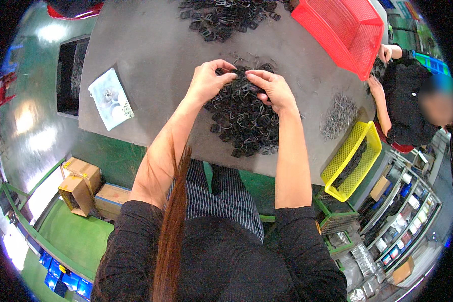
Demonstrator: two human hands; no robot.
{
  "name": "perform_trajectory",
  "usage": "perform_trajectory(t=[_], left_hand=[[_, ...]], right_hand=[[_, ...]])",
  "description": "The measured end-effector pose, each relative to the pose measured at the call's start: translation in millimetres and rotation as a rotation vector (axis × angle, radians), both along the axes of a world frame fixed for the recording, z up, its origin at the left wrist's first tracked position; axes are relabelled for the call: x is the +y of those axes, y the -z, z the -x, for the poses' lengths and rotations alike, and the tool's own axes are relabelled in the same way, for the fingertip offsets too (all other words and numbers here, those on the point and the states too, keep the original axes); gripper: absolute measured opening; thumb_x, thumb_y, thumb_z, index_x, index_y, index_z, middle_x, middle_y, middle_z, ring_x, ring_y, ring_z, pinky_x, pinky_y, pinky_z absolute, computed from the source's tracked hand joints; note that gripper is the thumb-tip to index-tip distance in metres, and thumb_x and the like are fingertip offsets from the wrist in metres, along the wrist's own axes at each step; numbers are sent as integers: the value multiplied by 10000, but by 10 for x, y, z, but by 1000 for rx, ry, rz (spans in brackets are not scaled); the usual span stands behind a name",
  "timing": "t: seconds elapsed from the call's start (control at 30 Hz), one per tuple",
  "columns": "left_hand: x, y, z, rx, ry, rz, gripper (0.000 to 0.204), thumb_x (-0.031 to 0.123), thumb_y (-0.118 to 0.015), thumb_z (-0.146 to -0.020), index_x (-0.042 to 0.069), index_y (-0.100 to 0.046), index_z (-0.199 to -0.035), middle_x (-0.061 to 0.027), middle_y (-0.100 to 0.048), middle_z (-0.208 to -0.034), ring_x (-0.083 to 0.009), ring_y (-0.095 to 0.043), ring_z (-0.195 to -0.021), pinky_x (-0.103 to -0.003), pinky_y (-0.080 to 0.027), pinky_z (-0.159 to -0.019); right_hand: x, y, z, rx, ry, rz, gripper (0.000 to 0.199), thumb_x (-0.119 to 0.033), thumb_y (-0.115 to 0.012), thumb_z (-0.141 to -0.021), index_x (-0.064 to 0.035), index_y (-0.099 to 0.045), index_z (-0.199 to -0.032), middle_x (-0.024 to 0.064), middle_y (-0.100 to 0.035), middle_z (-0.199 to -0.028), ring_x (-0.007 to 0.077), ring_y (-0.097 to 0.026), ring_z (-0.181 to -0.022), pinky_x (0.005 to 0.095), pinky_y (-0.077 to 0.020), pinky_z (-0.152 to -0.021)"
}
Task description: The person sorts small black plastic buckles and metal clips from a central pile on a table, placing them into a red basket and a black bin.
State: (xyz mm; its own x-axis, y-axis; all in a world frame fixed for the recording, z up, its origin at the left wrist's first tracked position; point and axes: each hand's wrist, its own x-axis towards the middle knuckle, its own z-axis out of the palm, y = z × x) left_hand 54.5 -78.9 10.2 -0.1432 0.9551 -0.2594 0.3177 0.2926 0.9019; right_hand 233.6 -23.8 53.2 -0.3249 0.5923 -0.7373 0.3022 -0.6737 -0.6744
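Observation:
A heap of small black buckle-like parts (246, 126), mixed with thin metal wire pieces, lies on the grey table in front of me. Over its far side, my left hand (214, 80) pinches with thumb and forefinger at a small black part (240, 70). Close by on the right, my right hand (273, 89) grips the same small part between thumb and forefinger. Something dark also shows under its curled lower fingers, too hidden to name. The fingertips of both hands nearly meet. Exact details of the pinched part are too small to see.
Farther off lies another black heap (226, 20). A red basket (332, 35) stands far right; nearer are a pile of metal wire pieces (338, 117) and a yellow basket (334, 189) with black parts. A blue printed packet (110, 98) lies left. A co-worker (407, 95) works at the right edge.

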Motion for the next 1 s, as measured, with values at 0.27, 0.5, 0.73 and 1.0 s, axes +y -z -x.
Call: perform_trajectory(t=[0.27,0.5,0.73,1.0], left_hand=[[-4,-142,181,-470,-32,389,161,222,-659,-812,67,-640,-856,33,-545,-649,-27,-484,-579,-183,-382,-458],[-105,-45,268,-838,-193,460,198,209,-613,-850,66,-614,-986,37,-580,-812,-51,-517,-659,-208,-431,-509],[-176,89,-177,-1397,-382,440,303,323,-483,-906,65,-608,-1005,-66,-621,-951,-206,-593,-890,-404,-521,-761],[-168,123,-548,-1921,-449,71,283,328,-433,-917,151,-537,-1113,-90,-572,-1035,-267,-535,-984,-457,-413,-896]], right_hand=[[-253,609,-524,941,571,523,169,-247,-537,-906,-101,-579,-982,-48,-425,-628,29,-380,-458,153,-241,-332],[-377,528,-365,1148,642,530,191,-133,-484,-908,-33,-546,-1058,-9,-419,-674,48,-374,-460,173,-279,-342],[-389,-125,251,202,130,-310,137,-146,-613,-813,-27,-620,-881,20,-567,-662,105,-519,-515,238,-418,-463],[-522,-90,647,-649,-484,-1320,217,-156,-586,-772,-55,-576,-963,88,-572,-981,274,-562,-943,361,-486,-763]])
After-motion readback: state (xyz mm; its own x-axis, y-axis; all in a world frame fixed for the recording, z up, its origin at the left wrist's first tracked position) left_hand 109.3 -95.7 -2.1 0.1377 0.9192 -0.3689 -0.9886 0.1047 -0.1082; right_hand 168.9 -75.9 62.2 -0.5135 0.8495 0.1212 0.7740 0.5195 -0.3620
